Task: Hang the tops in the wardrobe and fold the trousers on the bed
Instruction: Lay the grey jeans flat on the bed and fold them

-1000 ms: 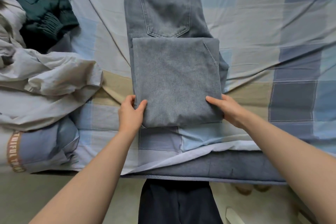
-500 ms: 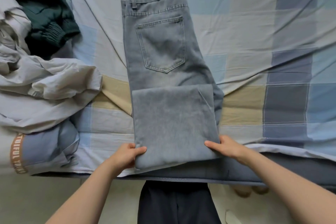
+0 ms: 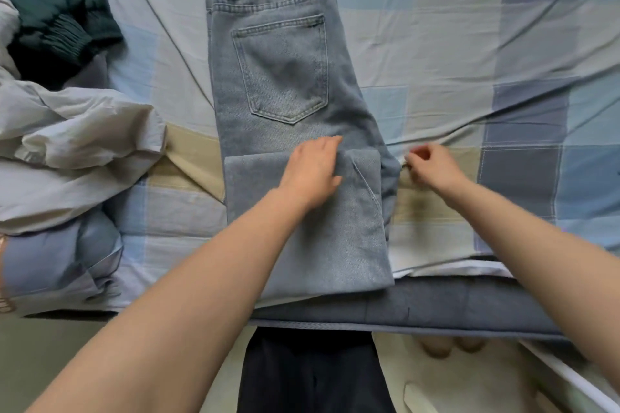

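Light blue jeans [image 3: 285,77] lie flat on the checked bed sheet [image 3: 469,43], back pocket up and waistband at the far end. Their legs are folded up into a rectangle [image 3: 322,238] at the near bed edge. My left hand [image 3: 312,171] rests flat on the top edge of that folded part, fingers straight. My right hand [image 3: 432,168] sits just right of the jeans with curled fingers, pinching the cloth edge that sticks out at the crotch.
A heap of tops covers the left of the bed: a dark green garment [image 3: 60,20], a pale crumpled shirt [image 3: 77,131] and a blue-grey top with lettering [image 3: 50,261]. The mattress edge [image 3: 436,308] runs across the front. My dark trouser legs [image 3: 312,372] stand below it.
Both hands have let go of the folded part's near corners and moved up. The left now lies on its far edge, and the right is at the jeans' right side.
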Demonstrator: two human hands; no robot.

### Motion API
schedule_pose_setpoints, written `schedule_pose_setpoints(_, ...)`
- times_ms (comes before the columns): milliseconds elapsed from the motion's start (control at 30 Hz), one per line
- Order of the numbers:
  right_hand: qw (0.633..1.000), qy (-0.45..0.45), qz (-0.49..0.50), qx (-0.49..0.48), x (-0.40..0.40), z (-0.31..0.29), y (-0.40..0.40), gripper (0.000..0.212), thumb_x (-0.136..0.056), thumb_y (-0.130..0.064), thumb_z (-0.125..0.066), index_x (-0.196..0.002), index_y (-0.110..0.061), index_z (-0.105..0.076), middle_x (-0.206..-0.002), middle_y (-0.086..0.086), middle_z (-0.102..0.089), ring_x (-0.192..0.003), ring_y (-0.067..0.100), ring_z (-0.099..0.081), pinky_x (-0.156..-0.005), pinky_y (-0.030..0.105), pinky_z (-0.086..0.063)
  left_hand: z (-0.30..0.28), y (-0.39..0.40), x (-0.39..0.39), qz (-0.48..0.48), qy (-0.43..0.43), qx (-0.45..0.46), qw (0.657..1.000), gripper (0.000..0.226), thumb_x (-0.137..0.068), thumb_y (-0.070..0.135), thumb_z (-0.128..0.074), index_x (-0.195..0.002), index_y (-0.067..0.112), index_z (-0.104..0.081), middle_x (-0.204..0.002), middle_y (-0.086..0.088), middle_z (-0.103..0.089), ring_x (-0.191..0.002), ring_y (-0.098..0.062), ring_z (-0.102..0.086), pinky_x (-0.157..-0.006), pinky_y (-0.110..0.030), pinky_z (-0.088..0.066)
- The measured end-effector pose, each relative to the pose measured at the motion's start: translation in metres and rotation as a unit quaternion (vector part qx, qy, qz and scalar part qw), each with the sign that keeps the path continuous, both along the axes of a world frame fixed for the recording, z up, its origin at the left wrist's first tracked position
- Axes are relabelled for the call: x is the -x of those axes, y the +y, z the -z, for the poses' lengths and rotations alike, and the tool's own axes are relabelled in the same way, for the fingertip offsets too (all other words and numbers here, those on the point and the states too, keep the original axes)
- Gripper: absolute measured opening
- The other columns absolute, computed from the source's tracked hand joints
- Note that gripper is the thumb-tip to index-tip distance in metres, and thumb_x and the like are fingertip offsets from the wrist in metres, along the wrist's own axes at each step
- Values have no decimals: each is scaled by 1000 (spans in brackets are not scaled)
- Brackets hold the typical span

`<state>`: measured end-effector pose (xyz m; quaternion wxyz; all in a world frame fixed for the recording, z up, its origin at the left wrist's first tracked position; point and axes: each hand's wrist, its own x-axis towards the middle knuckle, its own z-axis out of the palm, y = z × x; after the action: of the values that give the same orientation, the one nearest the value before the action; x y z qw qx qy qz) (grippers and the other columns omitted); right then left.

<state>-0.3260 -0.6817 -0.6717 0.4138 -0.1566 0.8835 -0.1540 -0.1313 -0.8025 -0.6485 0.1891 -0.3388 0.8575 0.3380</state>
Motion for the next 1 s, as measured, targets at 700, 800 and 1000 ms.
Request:
schedule_pose_setpoints(700,978,16,-162,-128,-114,-32,-84,55,-94,-44,-48,-125,2,-45,-130,26,-53,-120,41,-50,-93,40,-42,-79,-17,-91,-126,124,-307,935,22,-79,25,-79,-64,39,-71,-55,14,-53,-60,6,-42,-56,-27,-36)
schedule_pose_setpoints(800,979,-96,-103,-146,-109,-29,-107,69,-100,-52,-27,-131,6,-46,-135,25,-51,-123,37,-50,-97,36,-40,-74,-29,-75,-119,123,-255,952,8,-79,34,-75,-73,30,-71,-58,0,-56,-61,-4,-44,-61,-33,-40)
schedule_pose_setpoints(1000,878,-446,132,-117,-52,-19,-94,86,-90,-73,-15,-104,-2,-62,-100,18,-67,-91,29,-64,-82,36,-47,-28,-54,-16,-93,115,-132,980,34,-87,30,-69,-59,26,-50,-58,7,-48,-63,-15,-45,-59,-34,-32)
